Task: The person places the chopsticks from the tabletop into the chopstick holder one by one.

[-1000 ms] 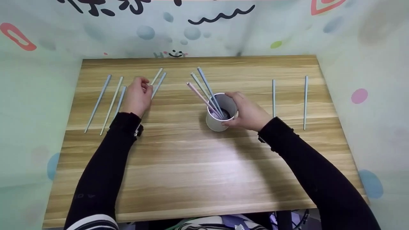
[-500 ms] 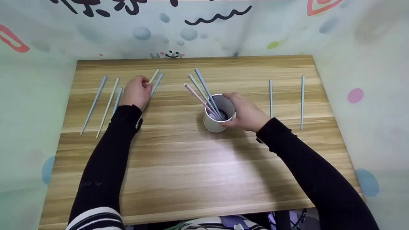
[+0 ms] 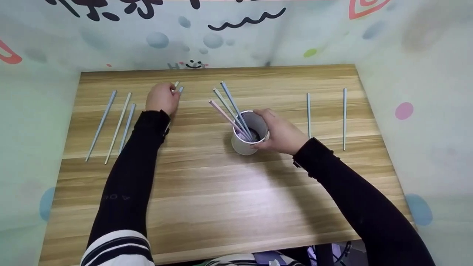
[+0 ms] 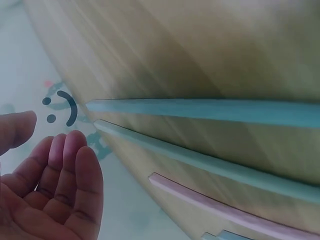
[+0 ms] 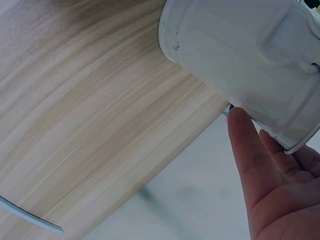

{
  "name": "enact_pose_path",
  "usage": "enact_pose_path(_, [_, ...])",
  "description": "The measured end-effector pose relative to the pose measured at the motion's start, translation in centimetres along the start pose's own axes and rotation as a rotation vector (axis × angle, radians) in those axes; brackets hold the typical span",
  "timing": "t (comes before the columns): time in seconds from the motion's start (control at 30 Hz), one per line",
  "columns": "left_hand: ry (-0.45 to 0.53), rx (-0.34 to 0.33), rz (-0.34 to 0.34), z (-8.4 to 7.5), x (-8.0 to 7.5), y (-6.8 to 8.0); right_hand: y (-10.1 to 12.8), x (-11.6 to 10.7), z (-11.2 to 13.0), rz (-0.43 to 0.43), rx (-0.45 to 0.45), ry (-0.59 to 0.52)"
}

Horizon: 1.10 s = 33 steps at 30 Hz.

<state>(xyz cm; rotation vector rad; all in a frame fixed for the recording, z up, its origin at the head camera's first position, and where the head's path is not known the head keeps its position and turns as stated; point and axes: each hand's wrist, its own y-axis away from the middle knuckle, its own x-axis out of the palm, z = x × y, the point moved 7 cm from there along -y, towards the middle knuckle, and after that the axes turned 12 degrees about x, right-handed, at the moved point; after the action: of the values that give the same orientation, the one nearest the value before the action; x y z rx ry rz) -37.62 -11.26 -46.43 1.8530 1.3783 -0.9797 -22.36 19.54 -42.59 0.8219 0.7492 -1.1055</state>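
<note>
My left hand (image 3: 160,98) is over the back left of the table, above a green stick (image 3: 176,85) and a blue stick (image 3: 180,90) whose far ends show beside it. In the left wrist view its fingers (image 4: 89,187) curl loosely with the thumb apart, and nothing is held; a pink stick (image 4: 220,209) lies below the green one. Around the rim of a white cup (image 3: 242,148) my right hand (image 3: 282,135) grips with thumb and fingers. Inside the cup lean a pink stick (image 3: 221,112), a green stick (image 3: 226,107) and a blue stick (image 3: 230,99).
Farther left on the wooden table (image 3: 207,192) lie a blue stick (image 3: 101,125), a green stick (image 3: 118,127) and another blue stick (image 3: 127,125). Two more blue sticks lie right, one nearer (image 3: 309,114) and one farther (image 3: 344,118). A patterned backdrop (image 3: 244,48) borders the table.
My left hand has slid toward the back of the table, covering more of the green and blue sticks. The right hand stays on the cup; the whole head view has shifted slightly.
</note>
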Motion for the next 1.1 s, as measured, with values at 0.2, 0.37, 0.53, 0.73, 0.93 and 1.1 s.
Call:
enact_pose_path(0.2, [-0.071, 0.022, 0.041, -0.5, 0.5, -1.0, 0.1, 0.0, 0.1, -0.002, -0.005, 0.004])
enact_pose_path(0.37, [-0.110, 0.033, 0.063, -0.7, 0.7, -1.6, 0.1, 0.1, 0.2, -0.006, -0.012, -0.009])
enact_pose_path(0.53, [-0.143, 0.035, 0.036, -0.9, 0.8, -2.0, 0.0, 0.1, 0.2, -0.013, -0.021, -0.001])
enact_pose_path(0.73, [-0.163, 0.010, 0.034, -0.7, 1.4, -2.6, -0.1, 0.2, 0.1, -0.005, -0.014, 0.013])
enact_pose_path(0.93, [-0.180, -0.018, 0.065, -0.4, 2.0, -3.0, -0.1, 0.2, 0.0, -0.001, -0.007, 0.010])
enact_pose_path(1.1, [-0.179, -0.024, 0.075, -0.6, 2.3, -3.3, -0.1, 0.0, -0.2, -0.003, 0.004, 0.011])
